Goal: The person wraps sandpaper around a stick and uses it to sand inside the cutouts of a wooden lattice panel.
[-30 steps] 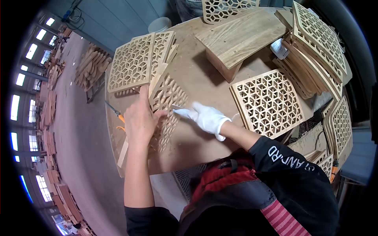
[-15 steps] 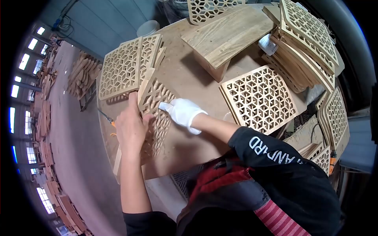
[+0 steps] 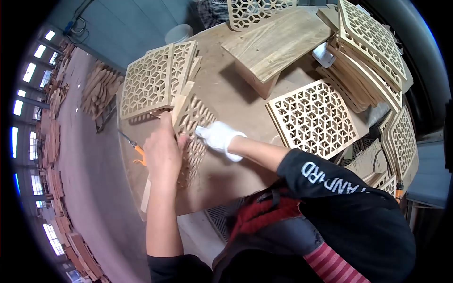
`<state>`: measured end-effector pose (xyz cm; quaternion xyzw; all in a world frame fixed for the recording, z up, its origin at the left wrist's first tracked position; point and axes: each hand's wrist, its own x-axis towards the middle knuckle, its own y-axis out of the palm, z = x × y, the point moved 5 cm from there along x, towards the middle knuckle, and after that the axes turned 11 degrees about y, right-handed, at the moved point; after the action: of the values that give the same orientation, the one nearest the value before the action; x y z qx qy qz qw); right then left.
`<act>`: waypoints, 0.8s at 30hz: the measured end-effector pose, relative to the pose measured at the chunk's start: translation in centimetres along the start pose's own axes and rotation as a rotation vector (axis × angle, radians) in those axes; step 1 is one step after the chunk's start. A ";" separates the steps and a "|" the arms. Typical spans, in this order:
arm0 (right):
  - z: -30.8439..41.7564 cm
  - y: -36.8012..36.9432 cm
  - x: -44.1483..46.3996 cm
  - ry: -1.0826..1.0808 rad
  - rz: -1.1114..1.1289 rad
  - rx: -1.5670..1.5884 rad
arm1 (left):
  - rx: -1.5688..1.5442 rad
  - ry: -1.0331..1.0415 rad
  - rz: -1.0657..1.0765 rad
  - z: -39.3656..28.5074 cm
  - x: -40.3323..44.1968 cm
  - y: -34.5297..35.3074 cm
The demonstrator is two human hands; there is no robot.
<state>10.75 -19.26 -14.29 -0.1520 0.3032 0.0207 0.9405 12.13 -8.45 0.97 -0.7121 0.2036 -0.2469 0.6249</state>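
My bare left hand [image 3: 163, 148] is closed on the edge of a wooden lattice panel [image 3: 194, 146], which is tilted up on the table. Its thumb lies across the panel's face, and the far fingers are hidden behind the edge. Against the cut-out openings, my right hand [image 3: 221, 137] in a white glove pinches a small pale piece of sandpaper [image 3: 200, 131]. Just beyond the left hand, a stack of lattice panels [image 3: 147, 85] leans at the table's left side.
A wooden bench-like block [image 3: 276, 42] stands at the back. Right of my hands lies another lattice panel [image 3: 314, 118], with tall panel stacks [image 3: 373, 42] beyond it. An orange-handled tool [image 3: 138, 150] lies by the left edge of the table [image 3: 236, 179].
The camera view has shifted slightly. Both hands stay at the tilted panel, the gloved one a little lower along its face. More of the orange-handled tool shows beside my left hand.
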 end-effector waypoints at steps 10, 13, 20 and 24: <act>-0.7 0.9 2.5 -0.097 -0.046 -0.197 | 0.012 0.033 -0.068 1.1 0.1 0.5; 1.8 -1.3 -1.2 -0.112 -0.038 -0.225 | -0.007 0.014 -0.019 0.5 0.2 -0.1; 0.5 0.7 2.0 -0.157 -0.011 -0.239 | -0.004 -0.030 0.018 0.8 0.4 0.3; -2.3 1.1 3.9 -0.187 -0.073 -0.172 | -0.005 -0.009 0.005 0.6 0.4 0.1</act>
<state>12.45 -19.12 -18.58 -0.2404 0.2057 0.0263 0.9483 12.78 -8.21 0.89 -0.7142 0.2031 -0.2415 0.6248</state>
